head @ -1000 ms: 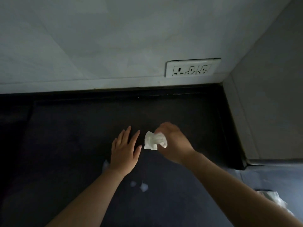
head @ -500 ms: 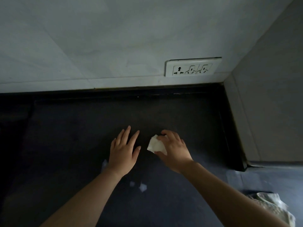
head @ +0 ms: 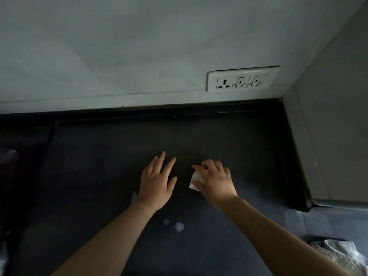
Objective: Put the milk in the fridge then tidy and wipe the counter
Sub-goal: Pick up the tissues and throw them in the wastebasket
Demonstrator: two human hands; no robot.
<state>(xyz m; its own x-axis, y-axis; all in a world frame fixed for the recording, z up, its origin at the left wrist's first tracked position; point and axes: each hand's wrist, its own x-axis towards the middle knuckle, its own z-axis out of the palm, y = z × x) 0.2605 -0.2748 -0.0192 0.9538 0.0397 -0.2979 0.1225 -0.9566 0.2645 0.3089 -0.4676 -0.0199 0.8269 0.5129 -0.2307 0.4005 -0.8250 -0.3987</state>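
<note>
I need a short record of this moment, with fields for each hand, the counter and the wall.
left hand: flat on the counter, fingers spread, empty
right hand: pressing a white tissue onto the counter
counter: dark, small pale scraps near the wrists
wall: white socket plate above the counter

Left hand flat on bench, centre. Right hand just beside it to right, pressing tissue onto bench; tissue between the two hands. Scraps on bench nearer person, between forearms. Wall behind bench; socket plate on wall, behind and right of hands. Side wall at right. Crumpled wrapper at near right corner.
</note>
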